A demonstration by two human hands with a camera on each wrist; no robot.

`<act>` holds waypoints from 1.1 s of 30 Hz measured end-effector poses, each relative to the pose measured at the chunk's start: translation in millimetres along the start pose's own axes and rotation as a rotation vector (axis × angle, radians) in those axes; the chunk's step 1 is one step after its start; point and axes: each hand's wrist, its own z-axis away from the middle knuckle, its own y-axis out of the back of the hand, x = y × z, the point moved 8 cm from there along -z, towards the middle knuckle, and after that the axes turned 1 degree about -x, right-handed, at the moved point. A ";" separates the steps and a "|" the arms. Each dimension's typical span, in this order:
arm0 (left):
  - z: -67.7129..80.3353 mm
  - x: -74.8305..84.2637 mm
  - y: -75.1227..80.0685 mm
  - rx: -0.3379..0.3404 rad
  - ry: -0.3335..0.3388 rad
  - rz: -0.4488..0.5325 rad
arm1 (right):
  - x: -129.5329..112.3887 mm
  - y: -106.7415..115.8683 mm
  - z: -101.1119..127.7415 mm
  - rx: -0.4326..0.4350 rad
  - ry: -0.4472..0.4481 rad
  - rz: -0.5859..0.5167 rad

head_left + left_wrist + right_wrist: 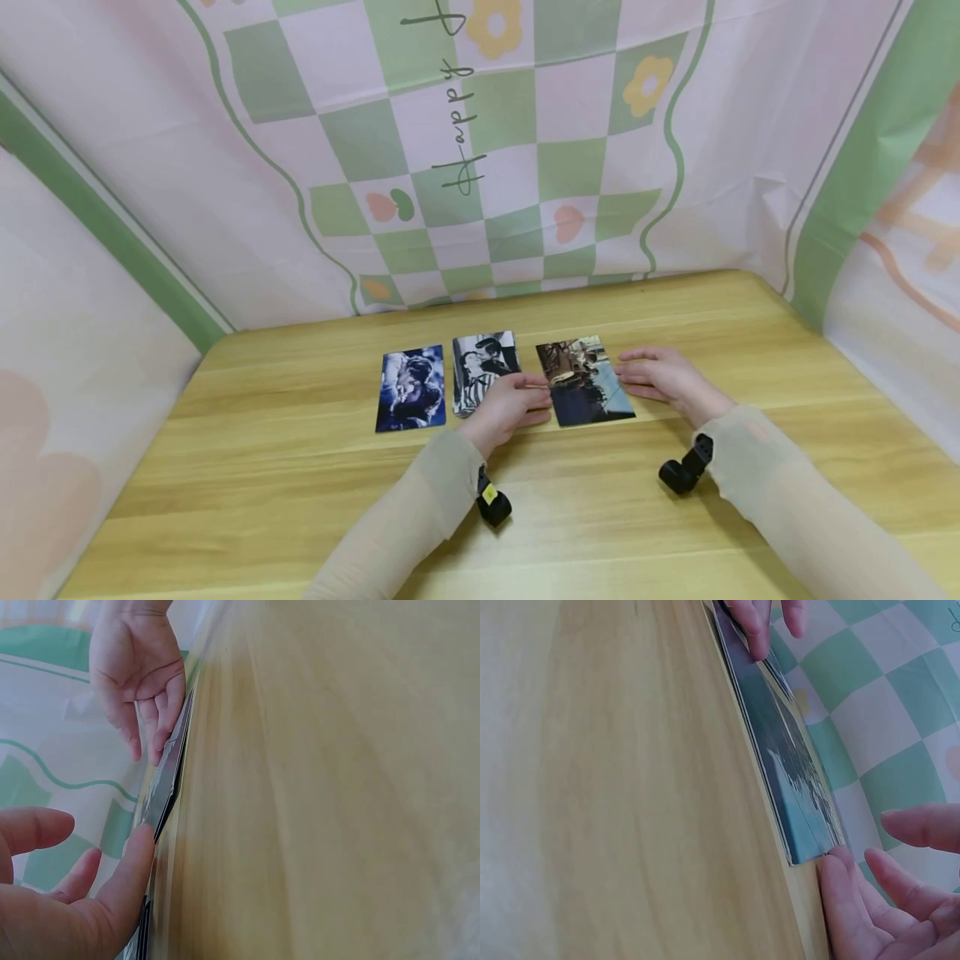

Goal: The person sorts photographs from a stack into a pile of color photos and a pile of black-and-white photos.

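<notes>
**Both hands flat-fingered at the edges of the right-hand photo**

The left hand [512, 406] lies with fingers nearly straight and relaxed, curled round nothing; its fingertips [139, 847] touch the left edge of the rightmost photo [584, 381], while its palm rests partly over the lower end of the middle photo [483, 371]. The right hand [663, 377] is likewise loose and extended, fingertips [836, 879] against the same photo's right edge (no pinch shows in either wrist view). So the photo sits flat on the table [300, 492], directly between the two hands, touched on both long sides.

Going left to right, three photos lie in a row: a blue one [411, 388] well clear of both hands, the black-and-white middle one just beside it, then the bracketed one, a small gap away. That one's long axis runs away from the person and is tilted slightly, top end leaning left, unlike its straighter neighbours. Both hands are about equally near it, each at its own side.

A checked cloth [495, 183] hangs behind the table.
</notes>
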 end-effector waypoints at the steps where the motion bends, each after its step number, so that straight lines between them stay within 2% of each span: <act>1: 0.2 0.1 0.0 0.000 0.000 0.002 | 0.0 -0.1 0.1 0.001 0.000 -0.005; 17: -0.5 -3.7 3.3 0.004 0.031 0.044 | -1.6 -0.6 1.6 0.071 0.020 -0.039; 26: -0.3 -3.8 2.8 0.009 0.039 0.071 | -0.9 -1.9 0.6 0.108 -0.007 0.039; 33: -0.6 -3.0 2.5 0.006 0.037 0.068 | -3.8 -2.1 0.5 0.133 0.005 0.070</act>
